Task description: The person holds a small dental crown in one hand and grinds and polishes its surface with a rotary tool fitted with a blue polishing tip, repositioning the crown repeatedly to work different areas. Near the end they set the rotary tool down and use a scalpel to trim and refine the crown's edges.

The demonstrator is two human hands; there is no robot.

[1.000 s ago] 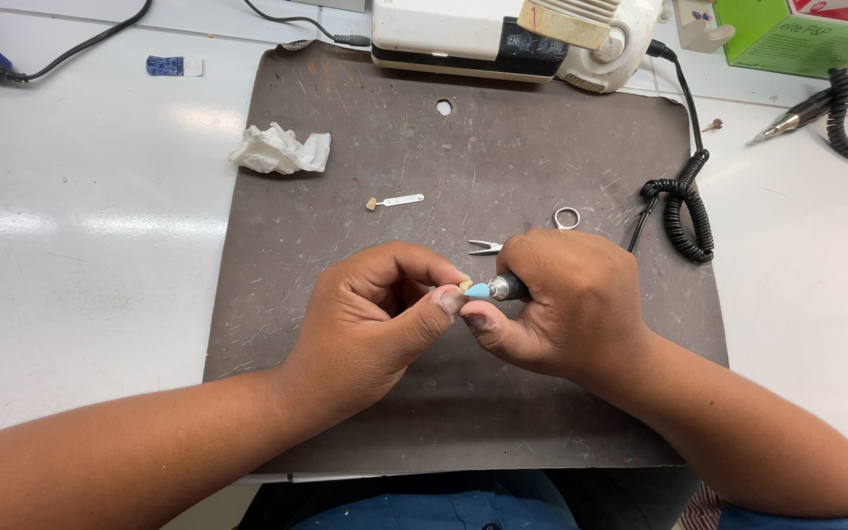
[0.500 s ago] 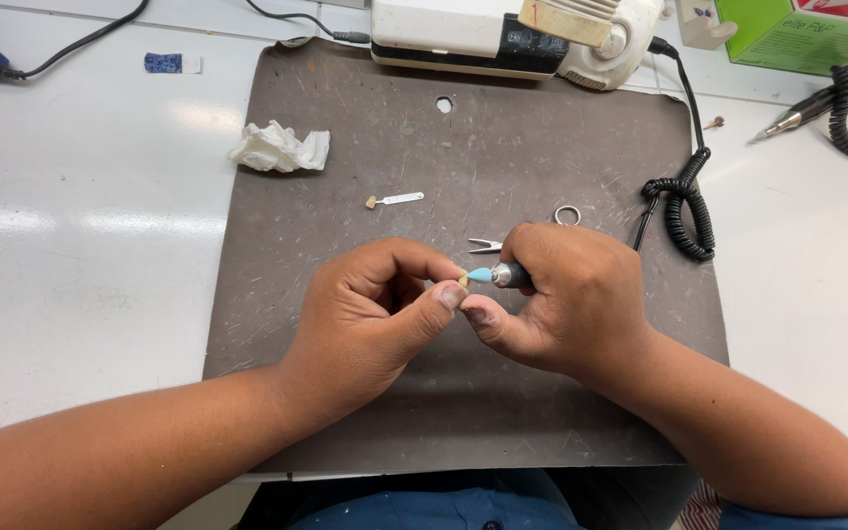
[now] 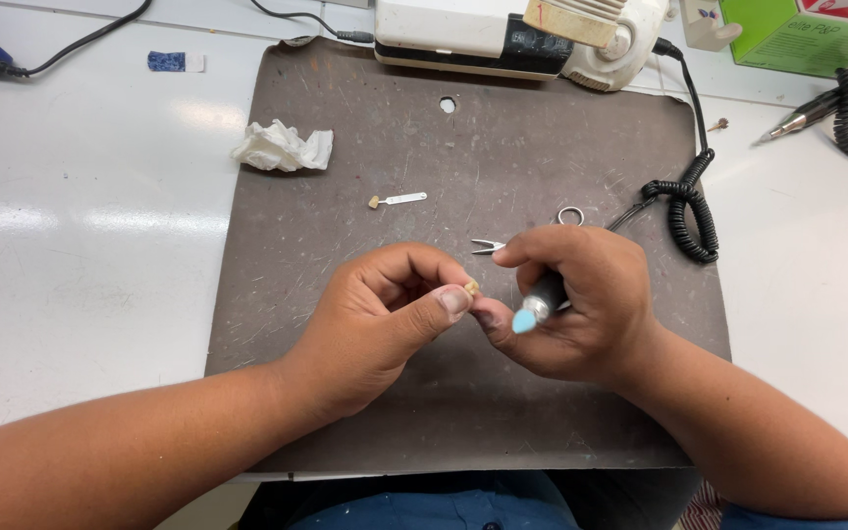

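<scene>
My left hand (image 3: 385, 319) pinches a small tan tooth-shaped piece (image 3: 471, 288) between thumb and fingertips, over the brown work mat (image 3: 345, 236). My right hand (image 3: 581, 299) grips a dark rotary handpiece (image 3: 545, 292) whose light blue tip (image 3: 524, 320) points down and toward me, just right of the tan piece and apart from it. The two hands touch at the fingertips. A black coiled cord (image 3: 687, 211) runs from the handpiece toward the back of the mat.
On the mat lie a crumpled white tissue (image 3: 283, 148), a small shade tab with a tan tip (image 3: 397, 200), metal tweezers (image 3: 488, 245) and a metal ring (image 3: 570, 216). A white machine (image 3: 503, 34) stands at the back. A green box (image 3: 807, 34) and another handpiece (image 3: 797, 120) are at the right.
The blue tip was against the tan piece; now my right hand has tilted the handpiece so the tip points down and away from it.
</scene>
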